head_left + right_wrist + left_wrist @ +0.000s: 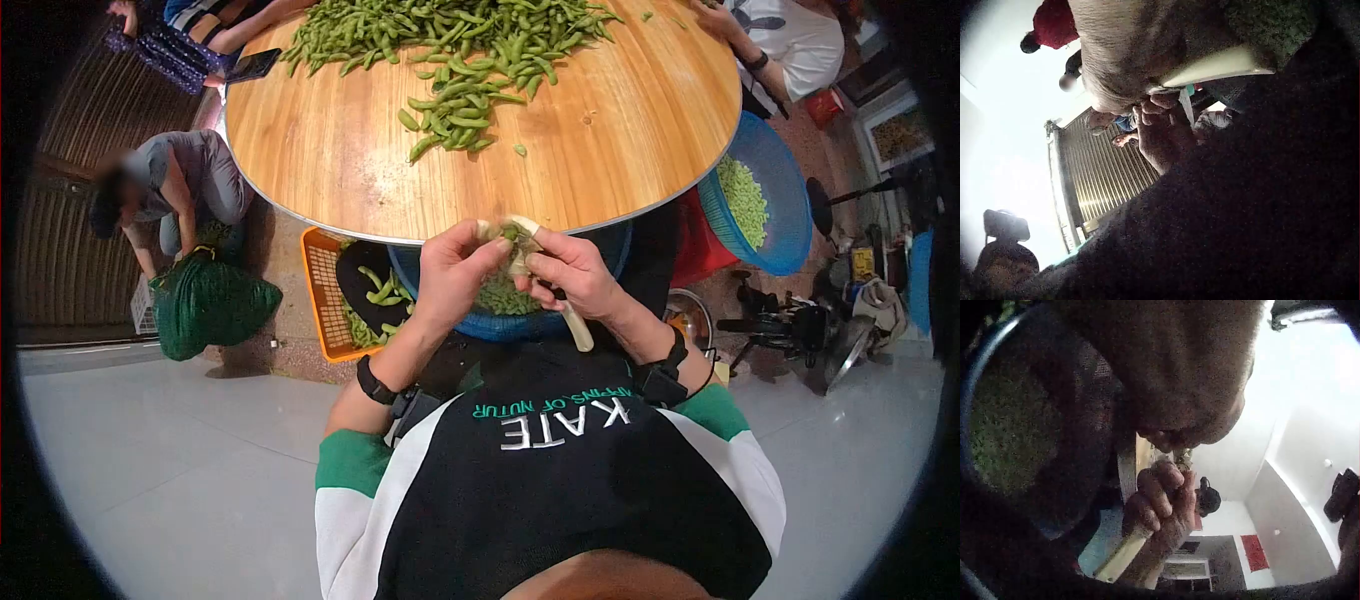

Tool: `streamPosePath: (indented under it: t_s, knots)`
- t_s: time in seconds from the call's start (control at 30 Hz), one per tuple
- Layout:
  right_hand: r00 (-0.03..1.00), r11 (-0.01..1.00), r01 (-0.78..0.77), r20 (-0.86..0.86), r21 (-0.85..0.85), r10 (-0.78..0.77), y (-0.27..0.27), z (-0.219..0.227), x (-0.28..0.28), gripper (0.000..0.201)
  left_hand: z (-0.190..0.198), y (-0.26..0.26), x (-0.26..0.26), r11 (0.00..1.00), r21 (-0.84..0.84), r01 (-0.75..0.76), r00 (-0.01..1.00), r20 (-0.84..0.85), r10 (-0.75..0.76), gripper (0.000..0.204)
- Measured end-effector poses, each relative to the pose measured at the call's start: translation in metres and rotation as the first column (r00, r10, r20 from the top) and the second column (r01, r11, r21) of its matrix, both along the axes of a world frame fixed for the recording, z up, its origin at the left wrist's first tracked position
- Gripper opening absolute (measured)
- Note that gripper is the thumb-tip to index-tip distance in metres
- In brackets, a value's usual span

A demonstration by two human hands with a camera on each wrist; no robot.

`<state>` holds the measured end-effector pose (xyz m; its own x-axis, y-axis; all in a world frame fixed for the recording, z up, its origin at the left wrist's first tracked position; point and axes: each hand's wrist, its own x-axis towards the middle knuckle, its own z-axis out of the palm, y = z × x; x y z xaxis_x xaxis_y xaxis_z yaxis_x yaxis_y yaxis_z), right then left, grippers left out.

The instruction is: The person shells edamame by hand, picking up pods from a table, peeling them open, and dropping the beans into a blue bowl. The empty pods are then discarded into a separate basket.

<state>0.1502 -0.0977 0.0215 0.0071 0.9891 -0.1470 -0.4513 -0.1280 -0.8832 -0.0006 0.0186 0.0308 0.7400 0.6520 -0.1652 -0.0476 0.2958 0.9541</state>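
Observation:
My left hand (pixel 458 268) and my right hand (pixel 578 272) meet close together at the near edge of the round wooden table (pixel 330 165). Between their fingertips is a small green soybean pod (pixel 511 231), partly covered by the fingers, which the left thumb and fingers pinch. Pale wraps cover some fingertips. The curled right fingers also grip a tool by its cream handle (pixel 577 327), which sticks out below the fist; its working end is hidden. In the left wrist view the same handle (pixel 1124 555) points down and left. Beneath the hands stands a blue basket (pixel 470 326) of shelled beans.
Soybean pods (pixel 450 40) are heaped across the table's far side. An orange crate (pixel 322 290) stands below left, and another blue basket (pixel 790 225) of beans at right. A person (pixel 205 175) bends over a green mesh sack (pixel 212 305). Others sit around the table.

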Motion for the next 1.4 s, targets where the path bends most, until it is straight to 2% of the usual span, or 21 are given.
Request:
streamPosePath:
  t_s: [0.07, 0.2, 0.3, 0.4, 0.5, 0.53, 0.57, 0.6, 0.63, 0.7, 0.73, 0.77, 0.83, 0.87, 0.9, 0.93, 0.97, 1.03, 1.17, 1.37, 1.4]
  knots:
    - [1.0, 1.0, 0.001, -0.019, -0.019, -0.001, 0.001, 0.002, 0.0, 0.047, 0.005, -0.003, 0.002, 0.989, 0.139, -0.055, 0.998, 0.005, 0.055, 0.007]
    - [0.993, 0.999, 0.03, 0.112, 0.029, -0.033, 0.001, 0.006, -0.003, 0.041, -0.005, 0.0, -0.004, 0.988, 0.153, -0.034, 0.998, 0.053, 0.026, 0.01]
    - [0.982, 0.995, 0.065, 0.174, 0.071, -0.077, 0.002, 0.001, -0.004, 0.04, -0.012, 0.008, -0.006, 0.998, -0.04, 0.045, 0.991, 0.131, -0.039, 0.009]
    - [1.0, 1.0, 0.011, 0.002, 0.024, -0.011, -0.001, 0.0, 0.005, 0.04, -0.008, 0.01, -0.005, 0.967, -0.232, 0.1, 0.988, 0.137, -0.069, 0.01]
    - [0.998, 0.997, -0.056, 0.013, 0.044, 0.055, 0.001, 0.0, 0.011, 0.038, -0.009, 0.011, -0.002, 0.872, -0.432, 0.229, 0.967, 0.207, -0.152, 0.011]
    - [0.909, 0.933, -0.022, 0.395, 0.36, -0.131, 0.006, -0.006, 0.012, 0.037, -0.013, 0.011, -0.001, 0.814, -0.504, 0.289, 0.949, 0.264, -0.173, 0.012]
    - [0.664, 0.773, -0.121, 0.63, 0.623, -0.403, 0.009, -0.01, 0.013, 0.037, -0.018, 0.009, 0.0, 0.745, -0.568, 0.348, 0.928, 0.322, -0.188, 0.012]
    - [0.645, 0.761, -0.12, 0.633, 0.637, -0.428, 0.008, -0.01, 0.014, 0.037, -0.02, 0.008, 0.001, 0.744, -0.57, 0.349, 0.928, 0.323, -0.187, 0.012]
    - [0.644, 0.762, -0.121, 0.634, 0.636, -0.427, 0.003, -0.006, 0.015, 0.037, -0.022, 0.006, 0.003, 0.718, -0.593, 0.364, 0.921, 0.344, -0.183, 0.012]
    - [0.964, 0.996, -0.045, 0.266, 0.082, 0.021, -0.01, 0.006, 0.023, 0.035, -0.021, 0.003, 0.008, 0.692, -0.613, 0.381, 0.913, 0.366, -0.179, 0.011]
    - [0.986, 0.998, -0.055, 0.159, -0.001, 0.055, -0.01, 0.001, 0.026, 0.034, -0.017, 0.0, 0.01, 0.898, -0.367, 0.244, 0.961, 0.214, -0.174, 0.012]
    - [0.986, 0.999, -0.053, 0.157, -0.001, 0.053, -0.011, 0.001, 0.025, 0.034, -0.012, -0.003, 0.01, 0.991, -0.058, 0.118, 0.991, 0.068, -0.114, 0.012]
    - [0.988, 0.998, -0.01, -0.153, -0.057, 0.001, -0.01, 0.005, 0.019, 0.034, -0.008, -0.007, 0.009, 0.995, 0.034, 0.091, 0.996, 0.0, -0.091, 0.013]
    - [0.984, 0.996, -0.006, -0.18, -0.088, -0.01, -0.01, 0.005, 0.018, 0.034, -0.012, -0.007, 0.01, 0.816, 0.578, -0.004, 1.0, -0.005, 0.009, 0.014]
    - [0.983, 0.996, -0.005, -0.181, -0.084, -0.011, -0.01, 0.007, 0.016, 0.034, -0.013, -0.007, 0.01, 0.358, 0.931, -0.074, 0.995, 0.043, 0.093, 0.014]
    - [0.963, 0.992, -0.007, -0.269, -0.124, -0.027, -0.01, 0.009, 0.013, 0.036, -0.012, -0.007, 0.012, 0.232, 0.962, -0.145, 0.986, 0.121, 0.114, 0.015]
    - [0.934, 0.986, -0.012, -0.354, -0.164, -0.048, -0.01, 0.011, 0.011, 0.038, -0.011, -0.007, 0.013, 0.232, 0.962, -0.141, 0.987, 0.119, 0.108, 0.015]
    - [0.881, 0.984, -0.034, -0.469, -0.173, -0.052, -0.008, 0.003, 0.011, 0.039, -0.011, -0.008, 0.013, 0.004, 0.996, -0.094, 0.986, 0.093, 0.136, 0.013]
    - [0.769, 0.99, -0.05, -0.637, -0.13, -0.045, -0.01, 0.002, 0.003, 0.038, -0.011, -0.007, 0.016, -0.003, 0.992, -0.128, 0.982, 0.127, 0.138, 0.012]
    - [0.809, 0.991, 0.042, -0.578, -0.128, -0.109, -0.01, 0.007, -0.009, 0.035, -0.009, -0.004, 0.013, 0.259, 0.944, -0.206, 0.977, 0.184, 0.108, 0.011]
    - [0.847, 0.988, 0.076, -0.514, -0.135, -0.135, -0.009, 0.008, -0.01, 0.034, -0.01, -0.005, 0.011, 0.399, 0.896, -0.194, 0.98, 0.164, 0.108, 0.008]
